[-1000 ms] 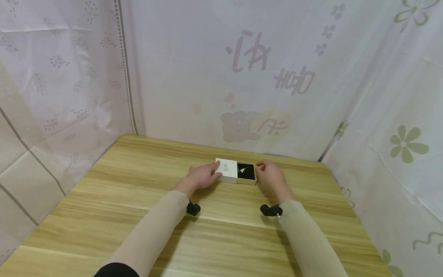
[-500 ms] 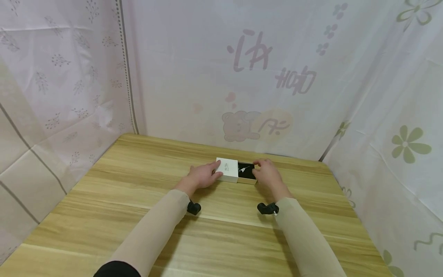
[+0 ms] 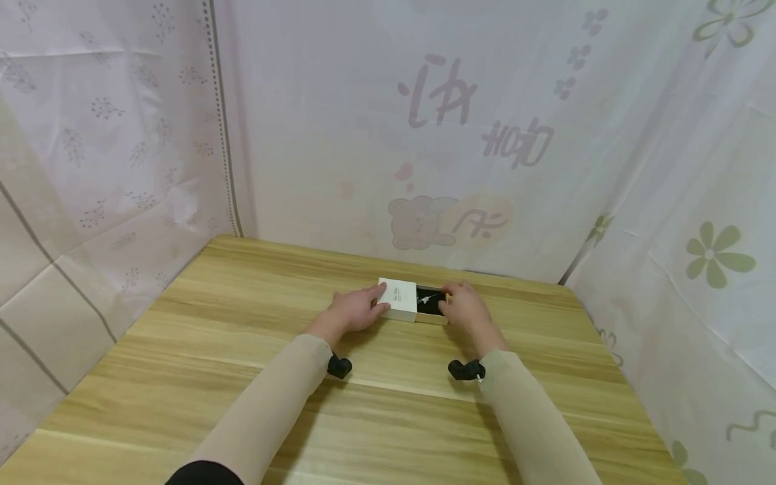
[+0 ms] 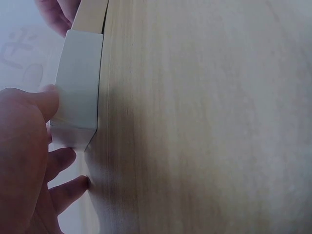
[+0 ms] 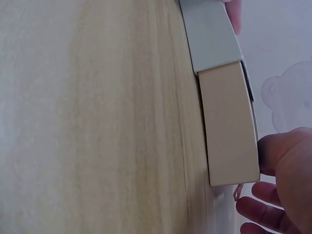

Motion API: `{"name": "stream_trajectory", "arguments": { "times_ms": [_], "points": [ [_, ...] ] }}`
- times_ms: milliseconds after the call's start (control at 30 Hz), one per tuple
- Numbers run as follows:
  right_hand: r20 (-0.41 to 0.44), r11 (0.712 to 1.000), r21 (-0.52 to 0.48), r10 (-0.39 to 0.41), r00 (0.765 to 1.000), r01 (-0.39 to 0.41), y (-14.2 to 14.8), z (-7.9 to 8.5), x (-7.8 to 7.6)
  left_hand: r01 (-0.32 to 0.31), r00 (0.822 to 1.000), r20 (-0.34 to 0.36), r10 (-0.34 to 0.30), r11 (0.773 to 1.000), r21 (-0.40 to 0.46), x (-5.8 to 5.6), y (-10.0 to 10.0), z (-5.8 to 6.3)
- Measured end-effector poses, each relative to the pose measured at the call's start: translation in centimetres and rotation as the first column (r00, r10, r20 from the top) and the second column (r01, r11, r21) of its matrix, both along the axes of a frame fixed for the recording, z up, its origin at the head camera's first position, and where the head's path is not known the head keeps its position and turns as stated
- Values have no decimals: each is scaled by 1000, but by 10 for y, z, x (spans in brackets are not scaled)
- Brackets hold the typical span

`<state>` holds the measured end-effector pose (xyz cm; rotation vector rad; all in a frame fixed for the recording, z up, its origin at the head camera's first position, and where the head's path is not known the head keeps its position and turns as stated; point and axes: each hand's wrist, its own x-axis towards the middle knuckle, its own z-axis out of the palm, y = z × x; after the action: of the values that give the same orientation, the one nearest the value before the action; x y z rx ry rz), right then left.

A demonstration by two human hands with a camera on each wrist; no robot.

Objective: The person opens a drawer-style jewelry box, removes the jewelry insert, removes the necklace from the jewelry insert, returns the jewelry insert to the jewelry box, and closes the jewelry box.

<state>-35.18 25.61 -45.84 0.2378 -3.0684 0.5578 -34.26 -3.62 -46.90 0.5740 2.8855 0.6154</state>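
Observation:
A white jewellery box sleeve (image 3: pixel 397 300) lies on the far part of the table, and its tan drawer (image 5: pixel 230 129) is pulled out to the right. On the drawer's black lining (image 3: pixel 433 306) rests a thin silvery necklace (image 3: pixel 426 298). My left hand (image 3: pixel 354 308) grips the sleeve's left end between thumb and fingers. At the drawer's right end is my right hand (image 3: pixel 469 310), its thumb and index finger reaching over the rim while the other fingers hang loosely outside. A small ribbon loop (image 5: pixel 238 191) sticks out of the drawer's end. The right index fingertip is hidden in the right wrist view.
The wood-grain table (image 3: pixel 364 424) stretches between my forearms toward me. Close behind the box hangs a printed curtain (image 3: pixel 327 148), with more cloth at both sides. A black wrist mount (image 3: pixel 467 370) sits below my right hand, another mount (image 3: pixel 339 366) below my left.
My right hand has shifted slightly left, its thumb and index finger moving from the drawer's end to over its rim. The left hand and the box stay in place.

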Motion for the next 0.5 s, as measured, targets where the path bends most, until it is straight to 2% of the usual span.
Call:
{"name": "stream_trajectory", "arguments": {
  "times_ms": [500],
  "points": [
    [25, 999, 50, 5, 1000, -6, -8, -6, 2, -6, 1000, 1, 6, 1000, 1, 0, -1, -2]
  ]
}}
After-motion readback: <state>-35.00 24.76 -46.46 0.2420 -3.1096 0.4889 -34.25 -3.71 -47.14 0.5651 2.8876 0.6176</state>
